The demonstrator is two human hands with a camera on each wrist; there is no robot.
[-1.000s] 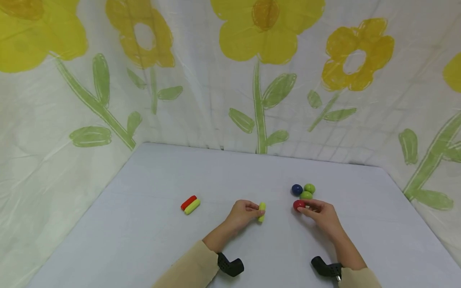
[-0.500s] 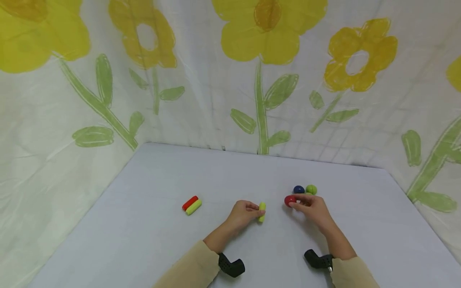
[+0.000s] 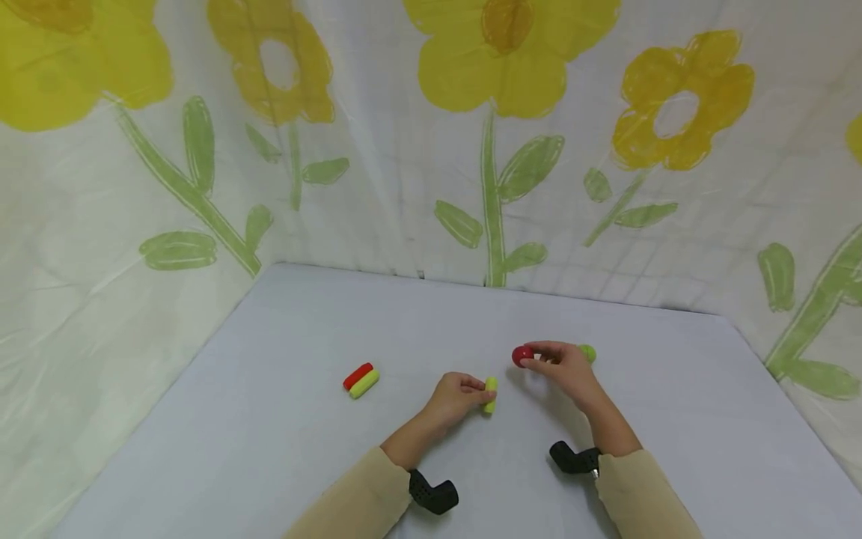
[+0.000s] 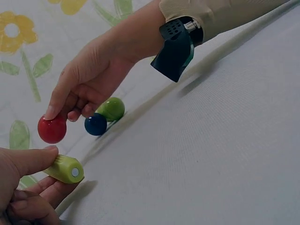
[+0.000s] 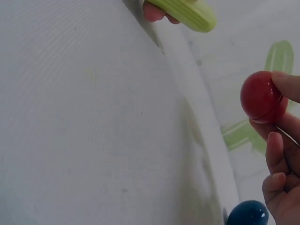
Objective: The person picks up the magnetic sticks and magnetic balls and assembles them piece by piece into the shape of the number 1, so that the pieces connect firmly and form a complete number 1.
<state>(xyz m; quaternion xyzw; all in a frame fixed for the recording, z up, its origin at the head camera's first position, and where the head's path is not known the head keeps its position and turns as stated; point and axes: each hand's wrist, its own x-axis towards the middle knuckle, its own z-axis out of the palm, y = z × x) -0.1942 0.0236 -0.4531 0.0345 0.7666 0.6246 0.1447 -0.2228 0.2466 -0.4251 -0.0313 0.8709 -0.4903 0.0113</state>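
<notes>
My left hand [image 3: 453,403] pinches a short yellow-green magnetic rod [image 3: 491,386] between thumb and fingers near the middle of the table. In the left wrist view a small silvery disc shows at the end of the rod [image 4: 68,169]. To the right and farther back, my right hand [image 3: 571,376] grips a glossy red ball [image 3: 521,355] with thumb and fingertips. The right wrist view shows a thin seam around the red ball [image 5: 262,96]. A dark blue ball [image 4: 95,124] and a green ball [image 4: 112,108] sit behind the right hand, largely hidden by it in the head view.
A red rod [image 3: 358,376] and a yellow-green rod [image 3: 365,384] lie side by side on the left of the white table [image 3: 256,419]. Behind the table's far edge hangs a white curtain [image 3: 377,180] with painted yellow flowers. Each wrist carries a black camera [image 3: 572,457].
The right hand has carried the red ball left and farther back, away from the other balls and now covering most of them. The left hand stays in place with its rod.
</notes>
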